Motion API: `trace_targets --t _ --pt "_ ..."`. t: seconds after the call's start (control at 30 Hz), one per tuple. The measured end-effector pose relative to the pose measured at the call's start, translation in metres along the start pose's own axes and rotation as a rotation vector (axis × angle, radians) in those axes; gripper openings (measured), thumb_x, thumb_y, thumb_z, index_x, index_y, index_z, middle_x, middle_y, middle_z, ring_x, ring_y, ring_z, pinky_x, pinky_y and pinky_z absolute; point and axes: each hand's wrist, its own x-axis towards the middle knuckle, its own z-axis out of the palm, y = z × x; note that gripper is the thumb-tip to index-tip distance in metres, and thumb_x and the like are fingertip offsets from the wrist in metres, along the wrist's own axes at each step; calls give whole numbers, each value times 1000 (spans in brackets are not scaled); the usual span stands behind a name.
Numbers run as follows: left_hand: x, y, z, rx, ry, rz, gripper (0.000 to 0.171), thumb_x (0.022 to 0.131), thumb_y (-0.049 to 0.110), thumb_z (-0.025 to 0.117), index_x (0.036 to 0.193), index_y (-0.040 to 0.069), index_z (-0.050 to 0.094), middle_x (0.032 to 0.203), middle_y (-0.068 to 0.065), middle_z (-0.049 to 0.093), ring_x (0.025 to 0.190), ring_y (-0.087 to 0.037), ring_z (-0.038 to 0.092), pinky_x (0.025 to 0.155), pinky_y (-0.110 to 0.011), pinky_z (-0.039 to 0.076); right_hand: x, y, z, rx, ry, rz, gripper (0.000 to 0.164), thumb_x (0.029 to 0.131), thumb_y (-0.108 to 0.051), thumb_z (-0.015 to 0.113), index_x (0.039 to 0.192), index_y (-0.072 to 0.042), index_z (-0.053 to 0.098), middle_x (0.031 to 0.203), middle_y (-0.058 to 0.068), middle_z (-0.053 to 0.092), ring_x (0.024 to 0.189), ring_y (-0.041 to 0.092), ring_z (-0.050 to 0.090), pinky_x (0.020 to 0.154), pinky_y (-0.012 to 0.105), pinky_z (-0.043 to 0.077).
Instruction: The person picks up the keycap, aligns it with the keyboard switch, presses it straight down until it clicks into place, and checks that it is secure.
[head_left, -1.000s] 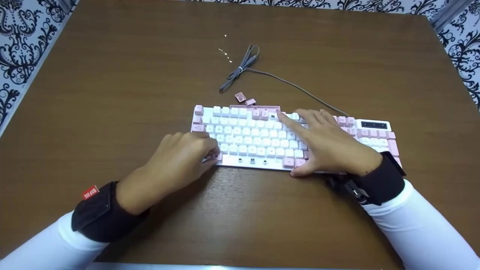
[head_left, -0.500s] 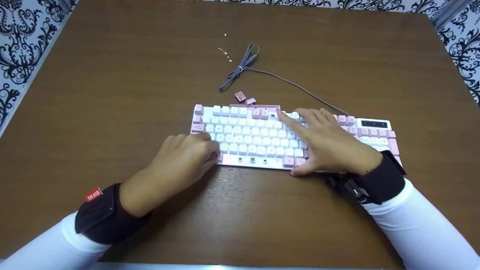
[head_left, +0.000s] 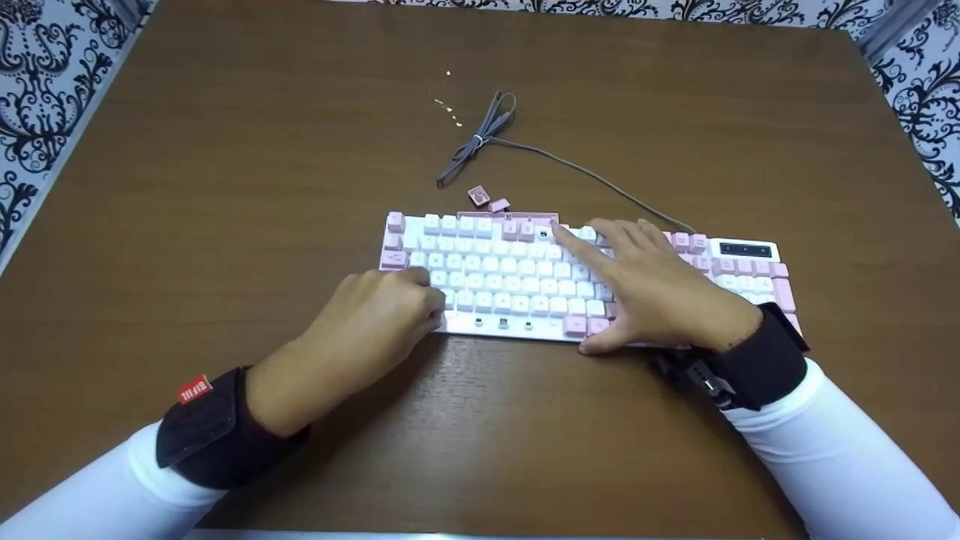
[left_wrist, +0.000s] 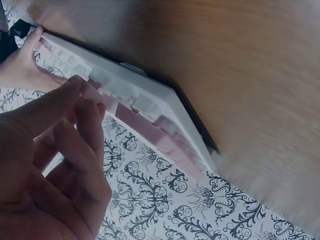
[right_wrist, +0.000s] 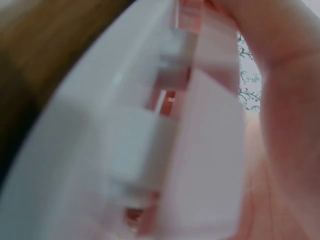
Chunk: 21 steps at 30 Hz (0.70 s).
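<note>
apparently working a pink key (left_wrist: 93,93) off or on, the left hand (head_left: 375,315) pinches it by the near left corner of the keyboard (head_left: 510,285) on the table (head_left: 225,187), the right hand (head_left: 652,285) resting spread right of centre, the next move likely needing a straight lift or push.

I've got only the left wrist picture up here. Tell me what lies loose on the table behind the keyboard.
Observer: Two pink keys lie loose on the table, just beyond the far edge of the keyboard.
Operator: Noted. Now describe the back part of the keyboard's right end.
Observer: A small dark display is set into it there, in a white surround.
</note>
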Motion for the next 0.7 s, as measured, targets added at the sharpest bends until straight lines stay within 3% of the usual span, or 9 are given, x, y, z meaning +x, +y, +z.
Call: trace_targets --t 0.27,0.57,0.7 --pt "5 -2 0 -91 -63 -12 20 84 5 75 65 10 68 65 -2 58 57 -16 53 52 -34 45 0 1 2 5 14 -19 131 62 -65 84 162 -23 12 152 22 33 141 39 31 117 61 18" --pt "1 1 4 -40 -21 11 21 83 -2 69 65 10 71 66 -3 57 56 -16 52 48 -34 46 0 0 2 16 5 -2 130 62 -67 84 162 -25 12 153 21 33 142 39 30 117 60 18" --pt "-1 -2 6 -92 -10 19 22 85 -1 69 65 9 69 66 -3 56 56 -14 50 50 -30 44 0 0 2 10 6 -9 130 62 -66 84 162 -23 12 152 22 33 141 39 30 117 62 18"
